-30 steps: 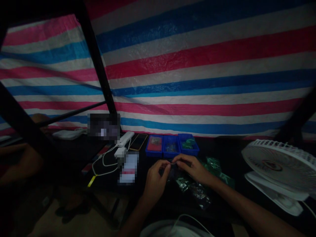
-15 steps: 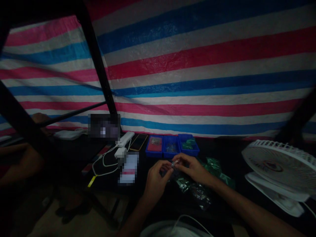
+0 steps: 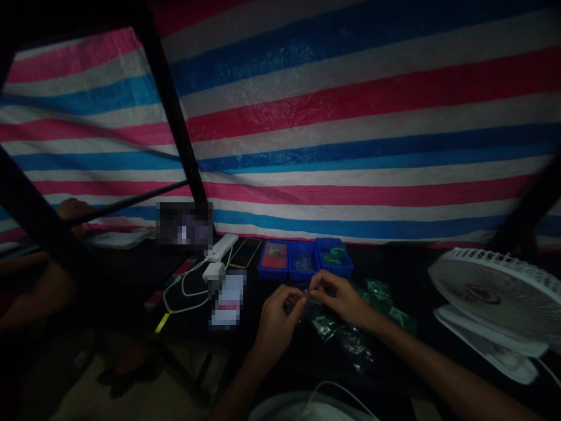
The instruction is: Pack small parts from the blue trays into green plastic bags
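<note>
My left hand point(image 3: 280, 313) and my right hand point(image 3: 337, 297) face each other above the dark table, fingertips closed in a pinch. Between them is a small, shiny, clear plastic piece point(image 3: 307, 294), mostly covered by the fingers; its kind is too dim to make out. Under and beside my right hand lie green packets in clear wrapping point(image 3: 323, 324) and a clear plastic bag point(image 3: 357, 349) with glinting contents. More green packets point(image 3: 380, 295) lie behind my right forearm.
Three blue trays hold small parts: a left tray point(image 3: 262, 266), a middle tray point(image 3: 302, 273) and a right tray point(image 3: 344, 271). Leftward are a phone point(image 3: 246, 253), a white power strip point(image 3: 223, 247) with cables and a blurred paper point(image 3: 228, 299). A white fan point(image 3: 491, 298) stands right. Another person's arm point(image 3: 39, 292) shows far left.
My right fingertips have shifted slightly up and away from my left ones. The shiny piece between them shows less than before. The things on the table have not moved.
</note>
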Motion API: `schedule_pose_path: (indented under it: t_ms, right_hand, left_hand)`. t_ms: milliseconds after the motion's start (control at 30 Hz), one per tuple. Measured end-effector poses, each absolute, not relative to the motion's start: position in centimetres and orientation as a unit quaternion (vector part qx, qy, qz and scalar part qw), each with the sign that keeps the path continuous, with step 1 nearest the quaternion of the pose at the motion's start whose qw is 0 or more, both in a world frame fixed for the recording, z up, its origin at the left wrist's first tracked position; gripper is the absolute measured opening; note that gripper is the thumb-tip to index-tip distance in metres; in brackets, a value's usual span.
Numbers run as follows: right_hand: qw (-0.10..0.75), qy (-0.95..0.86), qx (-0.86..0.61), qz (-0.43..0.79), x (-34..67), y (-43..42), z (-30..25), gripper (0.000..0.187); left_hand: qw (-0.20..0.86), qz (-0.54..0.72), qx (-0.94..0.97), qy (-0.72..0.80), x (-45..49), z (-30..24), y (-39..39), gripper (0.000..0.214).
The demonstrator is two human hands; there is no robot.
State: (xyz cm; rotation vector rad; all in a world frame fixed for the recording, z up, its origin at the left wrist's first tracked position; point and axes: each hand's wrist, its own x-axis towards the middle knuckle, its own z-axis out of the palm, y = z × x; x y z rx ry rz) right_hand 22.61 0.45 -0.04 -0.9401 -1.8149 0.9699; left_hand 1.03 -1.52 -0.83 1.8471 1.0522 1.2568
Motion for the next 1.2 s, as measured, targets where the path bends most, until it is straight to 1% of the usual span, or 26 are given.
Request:
schedule_pose_path:
  t_ms: [100,200,433,700,833,1067,1200]
  right_hand:
    - [0.427,-0.729,-0.378,0.38,22.56,0.33,0.06,0.022]
    - [0.422,-0.734,-0.378,0.374,22.55,0.38,0.12,0.024]
    - [0.408,-0.772,-0.393,0.289,22.72,0.46,0.42,0.03]
    - [0.396,-0.74,-0.39,0.379,22.67,0.25,0.09,0.033]
    - [0.403,-0.739,-0.397,0.366,22.69,0.2,0.25,0.034]
    - [0.409,-0.741,-0.388,0.366,22.61,0.14,0.46,0.035]
    - [0.409,-0.741,-0.386,0.367,22.59,0.06,0.6,0.034]
  left_hand:
    - [0.314,0.477,0.716,0.402,0.98,-0.77,-1.62,0.011]
    - [0.321,0.473,0.713,0.406,0.99,-0.81,-1.64,0.014]
    - [0.348,0.455,0.701,0.423,1.0,-0.68,-1.88,0.021]
    - [0.352,0.466,0.697,0.416,1.04,-0.43,-1.88,0.019]
    - [0.341,0.475,0.697,0.415,1.0,-0.38,-1.85,0.016]
    - [0.316,0.48,0.7,0.423,0.93,-0.44,-1.86,0.023]
    - [0.313,0.483,0.7,0.423,0.96,-0.78,-1.64,0.018]
